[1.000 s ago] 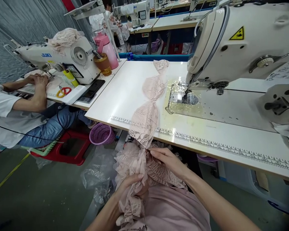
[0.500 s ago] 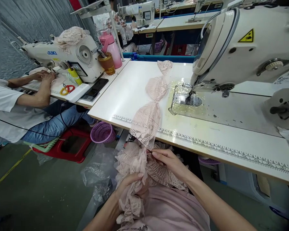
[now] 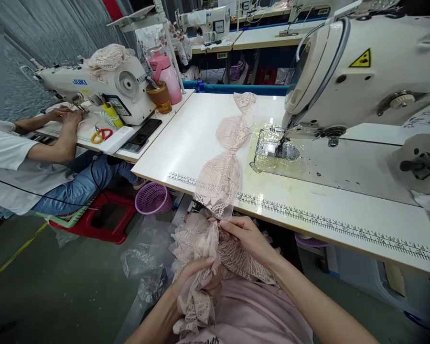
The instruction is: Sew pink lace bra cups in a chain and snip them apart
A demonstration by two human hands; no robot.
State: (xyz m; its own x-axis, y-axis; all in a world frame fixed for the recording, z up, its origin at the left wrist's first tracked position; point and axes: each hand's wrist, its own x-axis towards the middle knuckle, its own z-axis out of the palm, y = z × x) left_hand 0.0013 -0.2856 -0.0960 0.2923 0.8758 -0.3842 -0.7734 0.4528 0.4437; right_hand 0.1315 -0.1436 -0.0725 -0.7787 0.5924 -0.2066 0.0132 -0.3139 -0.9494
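Note:
A chain of pale pink lace pieces (image 3: 220,179) runs from the far side of the white table down over its front edge toward my lap. My left hand (image 3: 197,277) is closed around a gathered bunch of the same lace (image 3: 197,301). At the table edge, my right hand (image 3: 245,236) pinches the narrow joint below the nearest lace piece; its fingertips partly hide that spot. More lace (image 3: 243,258) lies heaped over my lap, behind and below both hands. To the right of the chain stands a sewing machine (image 3: 329,81), its needle area apart from the lace.
On the left, a co-worker's hands (image 3: 66,114) rest on fabric at another sewing machine (image 3: 89,81). Scissors (image 3: 101,135), a phone (image 3: 145,131), a brown cup (image 3: 160,97) and a pink jug (image 3: 166,76) sit nearby. Below are a purple basket (image 3: 153,197), red stool (image 3: 111,217) and plastic bag (image 3: 146,253).
My right hand has moved slightly up and left along the lace joint, at the table edge. The left hand keeps its hold, and the lace on the table lies nearly the same.

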